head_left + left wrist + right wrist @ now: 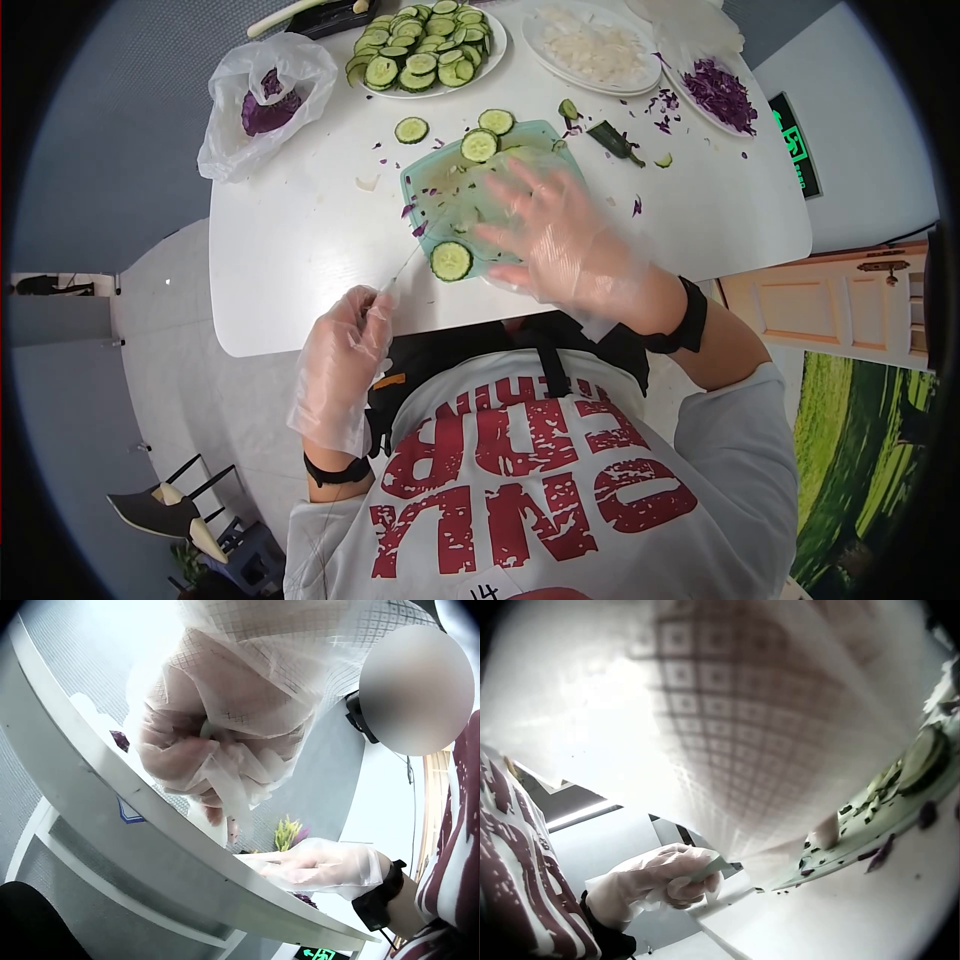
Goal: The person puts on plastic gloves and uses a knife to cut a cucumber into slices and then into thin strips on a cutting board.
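Observation:
My gloved left hand [345, 365] grips a knife [405, 265] at the table's front edge, its thin blade angled toward the cutting board. In the right wrist view the pale green handle [711, 867] shows in the curled fingers. A teal cutting board [412, 190] bears small green scraps and purple cabbage bits. My gloved right hand [560, 235] spreads over the board's right half with straight fingers, hiding part of it. One cucumber slice [451, 261] lies at the board's near left corner, and another slice [479, 146] is at the far edge.
Behind the board stands a plate heaped with cucumber slices [420, 62]. Farther right are plates of pale slivers [597, 55] and shredded purple cabbage [718, 92]. A plastic bag [225, 140] holds cabbage at left. A dark green cucumber end [612, 140] lies right of the board.

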Demonstrator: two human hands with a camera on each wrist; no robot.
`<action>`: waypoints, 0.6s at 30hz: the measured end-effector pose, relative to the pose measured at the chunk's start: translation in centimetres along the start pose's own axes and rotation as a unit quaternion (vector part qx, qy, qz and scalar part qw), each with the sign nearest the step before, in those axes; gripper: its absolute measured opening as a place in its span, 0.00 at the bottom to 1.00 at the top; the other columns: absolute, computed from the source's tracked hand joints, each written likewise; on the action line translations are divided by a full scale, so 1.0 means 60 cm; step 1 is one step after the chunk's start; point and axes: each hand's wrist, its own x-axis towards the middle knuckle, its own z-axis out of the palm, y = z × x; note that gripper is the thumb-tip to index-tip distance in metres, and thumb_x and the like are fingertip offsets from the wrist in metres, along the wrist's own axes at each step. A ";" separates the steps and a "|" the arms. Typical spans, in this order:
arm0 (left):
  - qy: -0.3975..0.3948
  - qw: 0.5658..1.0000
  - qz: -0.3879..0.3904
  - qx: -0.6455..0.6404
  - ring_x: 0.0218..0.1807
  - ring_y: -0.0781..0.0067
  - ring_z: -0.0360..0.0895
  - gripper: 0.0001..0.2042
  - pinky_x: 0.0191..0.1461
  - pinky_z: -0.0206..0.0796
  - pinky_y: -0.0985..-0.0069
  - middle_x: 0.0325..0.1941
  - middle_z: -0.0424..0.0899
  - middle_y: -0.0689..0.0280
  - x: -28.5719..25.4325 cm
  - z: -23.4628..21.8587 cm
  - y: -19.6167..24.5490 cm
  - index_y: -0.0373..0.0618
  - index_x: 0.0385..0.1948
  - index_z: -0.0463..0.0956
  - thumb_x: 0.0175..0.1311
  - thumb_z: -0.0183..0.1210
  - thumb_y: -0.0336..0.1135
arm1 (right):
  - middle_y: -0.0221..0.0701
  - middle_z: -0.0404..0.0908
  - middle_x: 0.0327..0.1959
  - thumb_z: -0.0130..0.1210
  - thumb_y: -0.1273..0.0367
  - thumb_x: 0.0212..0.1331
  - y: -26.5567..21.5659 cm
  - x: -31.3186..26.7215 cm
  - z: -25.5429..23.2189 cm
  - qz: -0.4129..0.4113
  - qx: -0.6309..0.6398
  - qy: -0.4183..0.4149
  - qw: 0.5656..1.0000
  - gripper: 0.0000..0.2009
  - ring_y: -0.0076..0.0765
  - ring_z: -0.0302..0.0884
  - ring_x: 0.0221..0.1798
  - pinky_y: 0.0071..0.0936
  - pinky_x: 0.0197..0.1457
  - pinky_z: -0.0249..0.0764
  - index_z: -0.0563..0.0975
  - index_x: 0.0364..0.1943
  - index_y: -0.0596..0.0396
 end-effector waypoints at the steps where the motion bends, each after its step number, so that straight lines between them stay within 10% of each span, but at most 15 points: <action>1: 0.001 1.000 -0.013 -0.003 0.20 0.87 0.61 0.15 0.24 0.60 0.82 0.18 0.66 0.75 -0.001 -0.001 0.006 0.38 0.34 0.77 0.75 0.55 0.43 | 0.40 0.65 0.73 0.60 0.50 0.60 0.002 0.005 0.001 0.000 0.000 0.000 1.000 0.23 0.52 0.58 0.76 0.52 0.74 0.56 0.81 0.57 0.41; 18: 0.007 1.000 -0.029 0.005 0.21 0.85 0.63 0.14 0.26 0.59 0.80 0.17 0.68 0.73 0.002 -0.004 0.004 0.36 0.36 0.78 0.74 0.56 0.41 | 0.42 0.64 0.73 0.60 0.49 0.61 -0.002 0.016 0.008 0.031 0.001 0.043 0.999 0.24 0.52 0.57 0.76 0.51 0.72 0.59 0.80 0.59 0.40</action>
